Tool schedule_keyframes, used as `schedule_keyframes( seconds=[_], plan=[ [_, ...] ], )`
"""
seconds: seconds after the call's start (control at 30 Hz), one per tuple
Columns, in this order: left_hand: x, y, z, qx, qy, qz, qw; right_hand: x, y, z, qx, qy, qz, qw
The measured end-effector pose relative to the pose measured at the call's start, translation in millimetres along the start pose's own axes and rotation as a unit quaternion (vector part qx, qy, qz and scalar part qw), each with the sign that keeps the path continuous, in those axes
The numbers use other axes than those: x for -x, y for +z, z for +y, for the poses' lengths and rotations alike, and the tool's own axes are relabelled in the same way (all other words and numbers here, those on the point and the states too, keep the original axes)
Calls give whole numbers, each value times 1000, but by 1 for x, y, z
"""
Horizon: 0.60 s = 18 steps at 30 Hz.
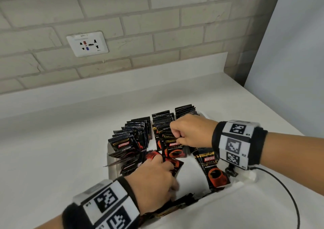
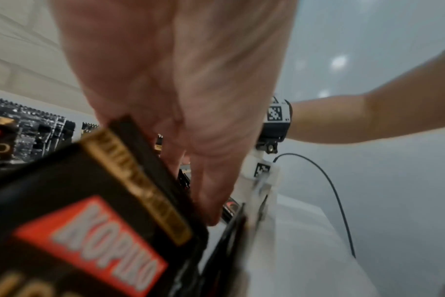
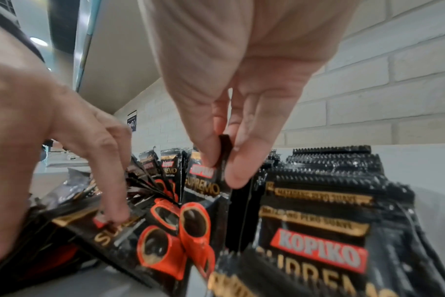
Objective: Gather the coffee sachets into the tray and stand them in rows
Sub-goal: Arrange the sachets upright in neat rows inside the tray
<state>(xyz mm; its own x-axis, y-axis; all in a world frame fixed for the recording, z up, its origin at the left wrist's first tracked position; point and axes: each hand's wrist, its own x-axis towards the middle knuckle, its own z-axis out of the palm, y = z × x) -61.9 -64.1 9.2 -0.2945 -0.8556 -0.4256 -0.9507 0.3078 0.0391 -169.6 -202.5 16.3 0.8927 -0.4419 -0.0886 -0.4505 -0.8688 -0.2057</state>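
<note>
A white tray (image 1: 191, 182) on the white counter holds three rows of black Kopiko sachets (image 1: 138, 132) standing on edge. My right hand (image 1: 189, 132) hovers over the middle row and pinches the top edge of one sachet (image 3: 225, 158) between thumb and finger. My left hand (image 1: 157, 172) reaches into the near left of the tray. Its fingertips (image 3: 114, 215) press on several sachets (image 3: 163, 237) that lean over. One more sachet (image 1: 212, 169) leans at the near right. Others (image 1: 175, 206) lie against the near rim, close under my left wrist (image 2: 89, 231).
A brick wall with a white socket plate (image 1: 87, 43) rises behind the counter. A pale panel (image 1: 289, 53) stands at the right. A black cable (image 1: 287, 193) loops from my right wrist across the near right of the counter.
</note>
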Motion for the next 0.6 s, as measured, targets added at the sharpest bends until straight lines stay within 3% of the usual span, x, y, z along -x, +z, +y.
schedule_keyframes(
  seconds=[0.33, 0.6],
  plan=[
    [-3, 2, -7, -65, -37, 65, 995, 1, -4, 5, -18, 39, -37, 998],
    [-13, 3, 0, -62, -76, 62, 993, -4, -5, 2, -9, 38, -22, 999]
  ],
)
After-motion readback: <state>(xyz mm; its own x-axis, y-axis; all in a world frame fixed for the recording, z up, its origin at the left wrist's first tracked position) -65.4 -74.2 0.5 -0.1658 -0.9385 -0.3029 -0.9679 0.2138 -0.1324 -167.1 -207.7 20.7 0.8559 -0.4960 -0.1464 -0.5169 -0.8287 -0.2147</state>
